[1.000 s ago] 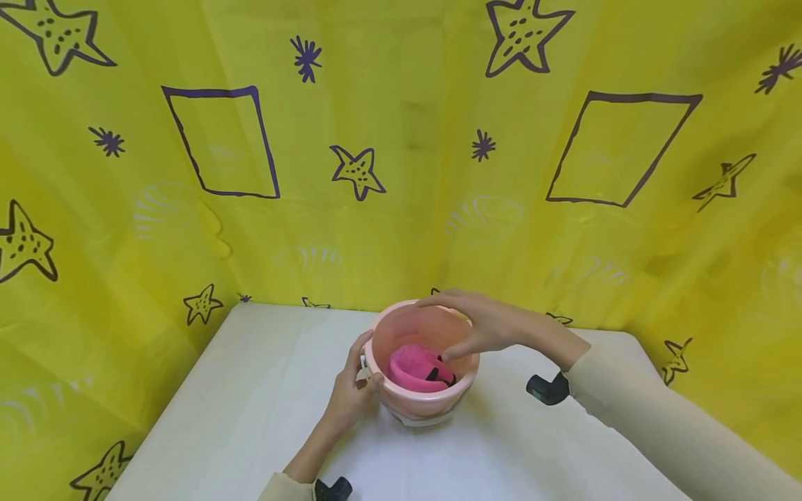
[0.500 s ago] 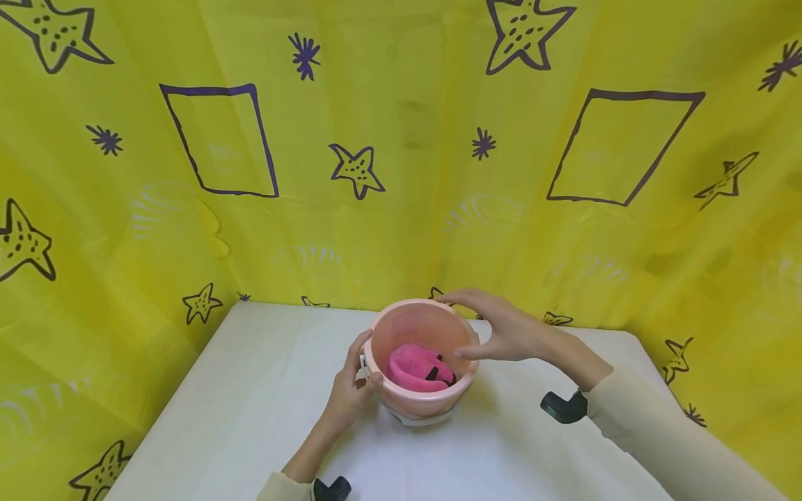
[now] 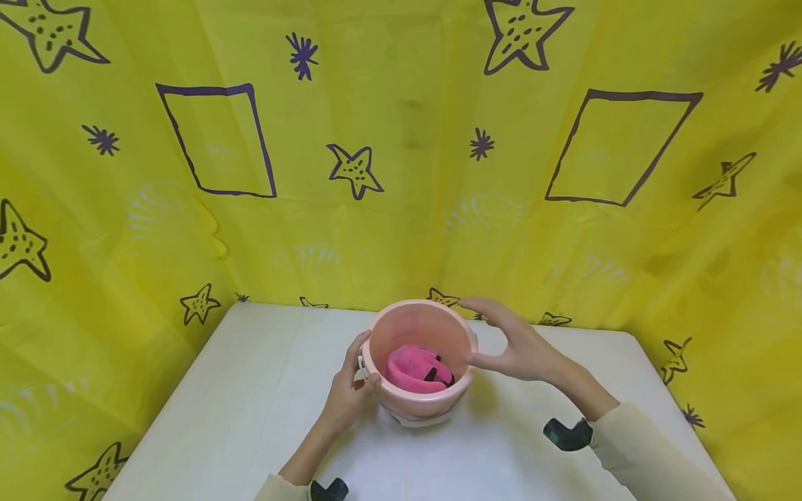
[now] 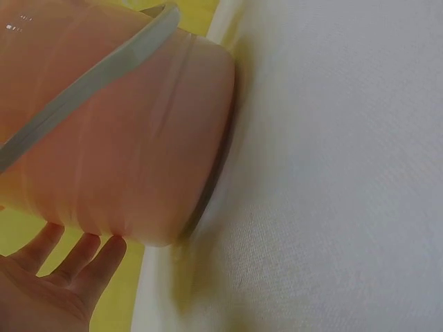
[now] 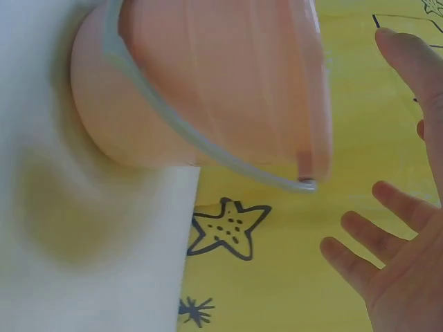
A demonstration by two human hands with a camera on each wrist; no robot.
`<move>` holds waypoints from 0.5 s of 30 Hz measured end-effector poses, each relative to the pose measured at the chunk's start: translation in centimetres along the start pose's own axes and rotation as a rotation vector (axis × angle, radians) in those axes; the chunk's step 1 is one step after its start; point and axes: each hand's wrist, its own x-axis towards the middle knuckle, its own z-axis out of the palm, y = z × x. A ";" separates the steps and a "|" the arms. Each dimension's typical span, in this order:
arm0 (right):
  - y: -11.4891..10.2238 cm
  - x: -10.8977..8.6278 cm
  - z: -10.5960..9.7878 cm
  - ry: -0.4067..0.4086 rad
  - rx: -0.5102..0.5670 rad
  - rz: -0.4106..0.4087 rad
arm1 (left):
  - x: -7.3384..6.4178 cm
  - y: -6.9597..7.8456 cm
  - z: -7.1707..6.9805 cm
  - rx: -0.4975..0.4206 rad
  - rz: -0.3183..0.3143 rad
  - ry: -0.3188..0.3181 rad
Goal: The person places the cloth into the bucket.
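A light pink bucket (image 3: 421, 402) stands upright on the white table, its pale grey handle (image 5: 181, 128) hanging down against the front. Inside, at the bottom, lies a bright pink, soft-looking item (image 3: 410, 367) with black strips; its exact kind is unclear. My left hand (image 3: 346, 393) holds the bucket's left side near the rim, thumb in front and fingers further back. In the left wrist view, several fingertips (image 4: 111, 249) touch the bucket wall. My right hand (image 3: 523, 344) is at the right of the rim, thumb and fingers spread, holding nothing. The right wrist view shows it apart from the bucket.
A white cloth-covered table (image 3: 263, 390) extends around the bucket. Behind it and at both sides hangs a yellow curtain (image 3: 401, 229) with dark starfish drawings. Dark wrist devices (image 3: 567, 435) sit by both sleeves.
My right hand has moved from over the bucket's opening to the right, out past the rim, with its fingers still spread. The left hand, bucket and pink item have stayed in place.
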 end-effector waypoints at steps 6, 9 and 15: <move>1.0 -1.6 1.3 0.060 0.004 0.045 | 0.0 -0.3 -0.2 0.028 0.040 -0.013; 1.5 -2.4 1.9 0.083 -0.021 0.081 | -0.1 -0.5 -0.5 0.058 0.058 -0.029; 2.3 -3.8 2.8 0.118 -0.059 0.134 | -0.5 -0.9 -1.8 0.124 0.071 -0.024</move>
